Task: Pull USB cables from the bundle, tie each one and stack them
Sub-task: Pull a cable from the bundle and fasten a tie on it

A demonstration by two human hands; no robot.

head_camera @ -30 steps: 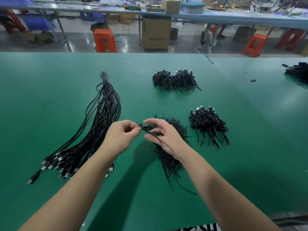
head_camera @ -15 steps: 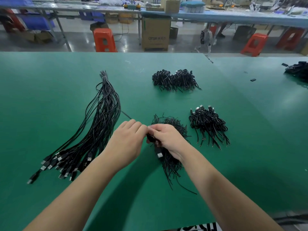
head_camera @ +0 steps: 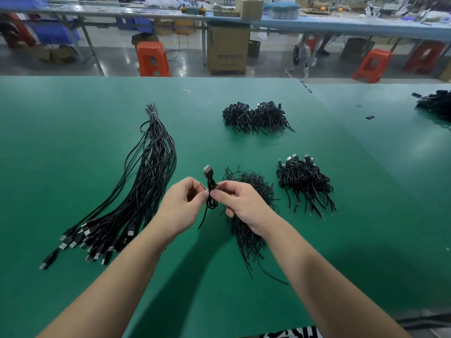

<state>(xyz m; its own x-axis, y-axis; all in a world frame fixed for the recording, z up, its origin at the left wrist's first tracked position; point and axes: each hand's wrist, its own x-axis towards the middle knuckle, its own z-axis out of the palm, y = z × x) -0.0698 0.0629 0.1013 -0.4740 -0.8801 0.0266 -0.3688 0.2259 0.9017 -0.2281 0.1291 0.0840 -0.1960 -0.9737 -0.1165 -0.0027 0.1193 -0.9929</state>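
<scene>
A long bundle of black USB cables [head_camera: 146, 191] lies on the left of the green table [head_camera: 73, 142], plugs toward me. Between my hands hangs one coiled black USB cable [head_camera: 211, 191], its plug pointing up and a loose tail dangling. My left hand [head_camera: 181, 209] pinches it from the left, my right hand [head_camera: 240, 203] from the right, fingertips almost touching. Under my right hand lies a pile of thin black ties [head_camera: 249, 215]. A stack of tied cables [head_camera: 305, 184] sits to the right.
Another heap of tied cables [head_camera: 256, 117] lies farther back at centre. More black cables [head_camera: 436, 104] rest at the far right edge. Beyond the table are orange stools [head_camera: 152, 58], a cardboard box [head_camera: 228, 48] and a long workbench.
My hands have parted slightly and lifted, so the coiled cable now shows between them with its plug upright; half a second ago they were pressed together over it.
</scene>
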